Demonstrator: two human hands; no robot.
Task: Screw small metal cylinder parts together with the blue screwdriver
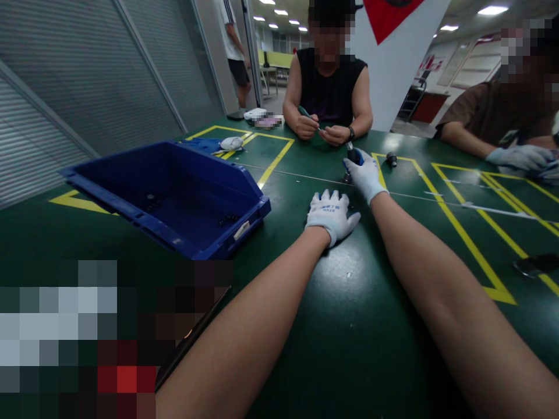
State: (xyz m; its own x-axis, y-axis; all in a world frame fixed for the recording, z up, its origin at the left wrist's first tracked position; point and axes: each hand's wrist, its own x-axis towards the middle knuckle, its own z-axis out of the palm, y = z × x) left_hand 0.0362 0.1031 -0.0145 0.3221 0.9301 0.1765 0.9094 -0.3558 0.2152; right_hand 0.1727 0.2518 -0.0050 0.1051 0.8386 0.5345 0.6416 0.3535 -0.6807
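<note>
My left hand (331, 215), in a white glove with printed lettering, lies flat on the green table (349, 326), fingers spread and nothing held. Farther forward and to the right, my right hand (367, 174), gloved in white with blue on the finger side, is closed around a dark cylindrical part with a shiny metal end (350, 152). That part stands roughly upright; its exact kind is unclear, and the palm covers some of it. Right of this hand sits a small black part with a metal tip (392, 159), apart from it on the table.
A blue plastic bin (257, 210) with a few small dark pieces stands to the left. Yellow tape (463, 250) marks the table. Blue and white gloves (231, 144) lie behind the bin. Opposite, a person (334, 87) holds a screwdriver; another gloved person (484, 116) sits at the right.
</note>
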